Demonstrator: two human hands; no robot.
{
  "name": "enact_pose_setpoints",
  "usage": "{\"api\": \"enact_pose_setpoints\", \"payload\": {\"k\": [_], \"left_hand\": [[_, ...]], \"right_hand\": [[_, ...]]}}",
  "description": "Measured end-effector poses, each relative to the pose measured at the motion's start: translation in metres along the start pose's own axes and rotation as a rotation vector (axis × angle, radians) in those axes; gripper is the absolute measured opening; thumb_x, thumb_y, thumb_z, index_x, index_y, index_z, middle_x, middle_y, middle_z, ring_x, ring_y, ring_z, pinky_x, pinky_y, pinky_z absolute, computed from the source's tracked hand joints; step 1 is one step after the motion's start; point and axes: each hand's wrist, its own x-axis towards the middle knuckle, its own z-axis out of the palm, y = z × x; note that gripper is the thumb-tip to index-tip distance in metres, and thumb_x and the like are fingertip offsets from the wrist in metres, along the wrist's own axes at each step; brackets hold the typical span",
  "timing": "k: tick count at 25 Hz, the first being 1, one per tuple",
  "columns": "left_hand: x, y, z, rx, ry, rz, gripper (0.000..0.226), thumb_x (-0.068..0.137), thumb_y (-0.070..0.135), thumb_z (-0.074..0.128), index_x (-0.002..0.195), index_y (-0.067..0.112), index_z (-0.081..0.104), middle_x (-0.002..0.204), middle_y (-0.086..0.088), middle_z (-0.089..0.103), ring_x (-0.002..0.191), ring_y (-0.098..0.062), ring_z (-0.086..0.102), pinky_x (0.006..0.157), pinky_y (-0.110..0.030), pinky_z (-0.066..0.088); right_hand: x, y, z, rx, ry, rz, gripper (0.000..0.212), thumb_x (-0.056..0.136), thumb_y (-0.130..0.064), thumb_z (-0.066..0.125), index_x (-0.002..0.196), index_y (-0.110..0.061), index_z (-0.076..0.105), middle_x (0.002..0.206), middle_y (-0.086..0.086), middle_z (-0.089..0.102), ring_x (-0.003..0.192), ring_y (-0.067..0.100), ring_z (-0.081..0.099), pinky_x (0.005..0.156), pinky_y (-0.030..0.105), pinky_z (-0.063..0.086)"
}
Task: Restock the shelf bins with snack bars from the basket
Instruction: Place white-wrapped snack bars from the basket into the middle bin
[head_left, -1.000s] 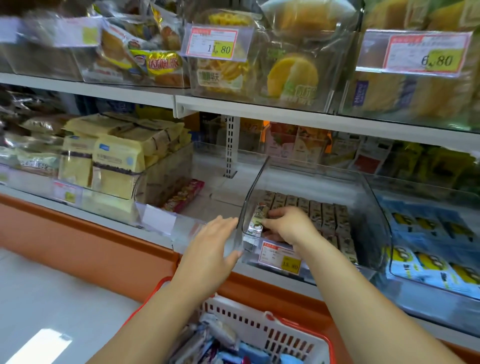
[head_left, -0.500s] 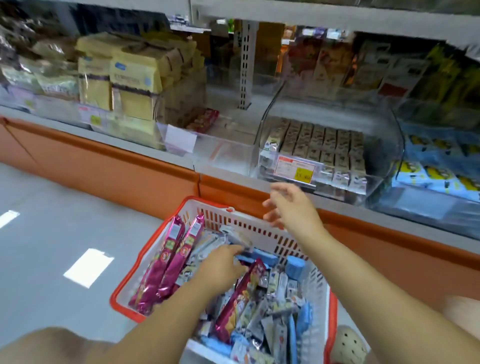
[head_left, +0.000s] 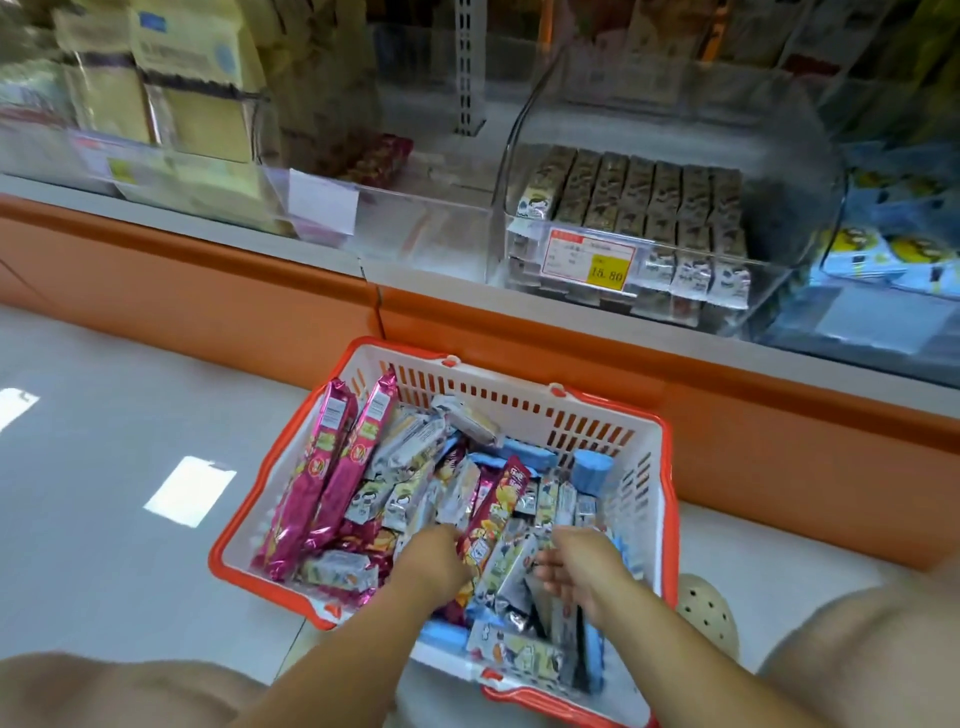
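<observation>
A white basket with an orange rim (head_left: 236, 525) stands on the floor below the shelf, full of small silver snack bars (head_left: 410, 457) and other packets. My left hand (head_left: 434, 564) is down in the pile near the front, fingers curled round small bars and partly hidden. My right hand (head_left: 582, 569) hovers just to its right over silver bars, fingers loosely bent and holding nothing. Up on the shelf, a clear bin (head_left: 524, 124) with a 15.80 price tag (head_left: 589, 257) holds neat rows of the same bars (head_left: 628, 192).
Two long pink packs (head_left: 317, 488) lean along the basket's left side, a red pack (head_left: 493, 512) lies in its middle, blue packets (head_left: 587, 467) at its back. Left of the bar bin is a clear bin (head_left: 415, 234) with one red pack (head_left: 379, 156). Orange shelf base (head_left: 234, 291).
My view dropped from the shelf to the basket. Both hands left the bar bin; the left went into the basket first, then the right came down beside it.
</observation>
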Motion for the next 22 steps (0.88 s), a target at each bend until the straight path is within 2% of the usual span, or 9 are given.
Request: {"api": "enact_pose_setpoints", "payload": {"k": [4,7,9,11,13,15,17,19,22], "left_hand": [[-0.011,-0.007,-0.012,-0.452,-0.124,-0.077,0.058,0.084,0.019,0.074,0.136,0.01,0.05,0.127,-0.011,0.059,0.098,-0.021,0.066,0.083,-0.029,0.056],[-0.033,-0.009,-0.022,-0.711,-0.164,-0.071,0.056,0.083,0.011,0.074,0.134,0.013,0.052,0.103,-0.001,0.063,0.082,-0.013,0.069,0.061,-0.018,0.054],[-0.047,-0.009,-0.032,-0.778,-0.136,-0.025,0.053,0.083,0.01,0.074,0.131,0.017,0.053,0.103,0.003,0.062,0.076,-0.004,0.068,0.054,-0.011,0.049],[-0.059,-0.007,-0.048,-0.818,-0.091,0.03,0.049,0.082,0.007,0.074,0.126,0.018,0.055,0.11,0.0,0.064,0.083,-0.006,0.068,0.06,-0.013,0.051],[-0.072,-0.006,-0.072,-0.841,-0.051,0.111,0.042,0.082,0.002,0.072,0.12,0.012,0.058,0.101,-0.001,0.072,0.085,-0.014,0.07,0.065,-0.019,0.054],[-0.085,-0.002,-0.098,-0.803,-0.005,0.225,0.033,0.083,-0.001,0.07,0.111,0.013,0.061,0.081,0.009,0.074,0.074,-0.005,0.07,0.061,-0.015,0.052],[-0.096,0.003,-0.126,-0.743,0.061,0.335,0.028,0.083,0.0,0.071,0.101,0.018,0.06,0.068,0.018,0.07,0.061,0.005,0.064,0.055,-0.01,0.047],[-0.101,0.01,-0.158,-0.721,0.143,0.419,0.028,0.081,0.004,0.074,0.104,0.017,0.062,0.074,0.014,0.072,0.066,0.003,0.065,0.059,-0.014,0.049],[-0.098,0.024,-0.213,-0.797,0.292,0.533,0.033,0.082,0.013,0.074,0.114,0.019,0.066,0.096,0.006,0.074,0.085,-0.006,0.069,0.07,-0.023,0.054]], "right_hand": [[-0.004,-0.001,0.005,-0.018,-0.065,-0.064,0.035,0.097,-0.009,0.051,0.132,-0.011,0.047,0.099,0.016,0.065,0.066,0.021,0.059,0.056,0.03,0.051],[-0.014,-0.006,0.016,0.024,-0.164,-0.121,0.048,0.091,-0.017,0.065,0.135,-0.016,0.047,0.115,0.01,0.065,0.087,0.022,0.066,0.065,0.03,0.055],[-0.024,-0.014,0.026,0.032,-0.216,-0.213,0.05,0.087,-0.015,0.07,0.132,-0.024,0.051,0.109,0.005,0.07,0.093,0.018,0.069,0.074,0.034,0.057],[-0.038,-0.025,0.035,-0.011,-0.235,-0.344,0.057,0.082,-0.011,0.074,0.13,-0.032,0.05,0.105,0.002,0.072,0.093,0.017,0.07,0.082,0.036,0.057],[-0.056,-0.04,0.046,0.0,-0.287,-0.467,0.058,0.082,-0.007,0.073,0.125,-0.039,0.05,0.1,-0.001,0.074,0.089,0.016,0.071,0.07,0.027,0.057],[-0.073,-0.058,0.056,0.031,-0.338,-0.561,0.059,0.082,-0.003,0.072,0.118,-0.045,0.052,0.093,-0.004,0.074,0.084,0.012,0.072,0.061,0.019,0.054],[-0.09,-0.082,0.065,0.033,-0.343,-0.67,0.062,0.081,-0.001,0.073,0.117,-0.047,0.054,0.089,-0.007,0.073,0.081,0.011,0.072,0.06,0.018,0.053],[-0.106,-0.115,0.073,0.017,-0.344,-0.784,0.062,0.08,0.0,0.072,0.119,-0.045,0.055,0.092,-0.007,0.073,0.082,0.009,0.071,0.061,0.018,0.052],[-0.125,-0.184,0.088,0.049,-0.334,-0.929,0.054,0.082,0.005,0.069,0.12,-0.031,0.057,0.088,-0.005,0.073,0.077,0.007,0.07,0.059,0.02,0.053]]}}
